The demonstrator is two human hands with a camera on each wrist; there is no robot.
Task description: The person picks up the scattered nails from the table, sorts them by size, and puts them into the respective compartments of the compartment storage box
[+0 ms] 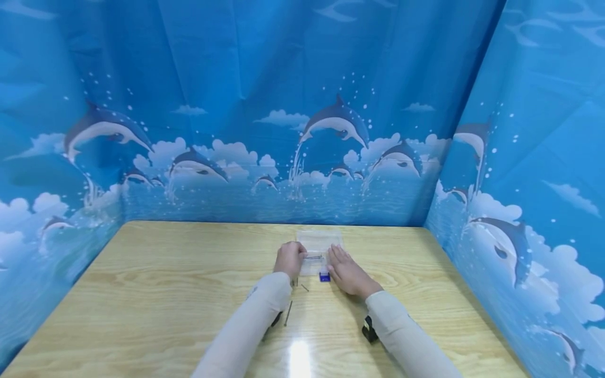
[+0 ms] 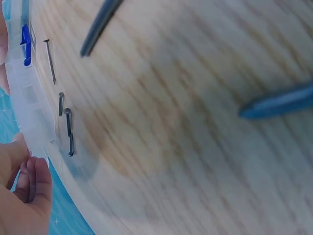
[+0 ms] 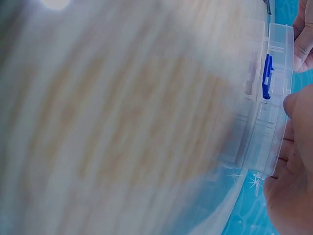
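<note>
Nails (image 1: 304, 287) lie loose on the wooden table (image 1: 165, 294) just behind the left hand (image 1: 290, 260), on its wrist side, their long axes running roughly toward the person, while one more sits at that hand's fingertips on the clear plastic box (image 1: 319, 242). Left fingers are curled, seemingly pinching this nail, though the grip is too small to confirm; the right hand (image 1: 346, 272) rests nearly flat with fingers on the box's right edge. Just beside the right thumb sits the blue latch (image 1: 324, 276), and the box extends beyond both hands' fingertips
</note>
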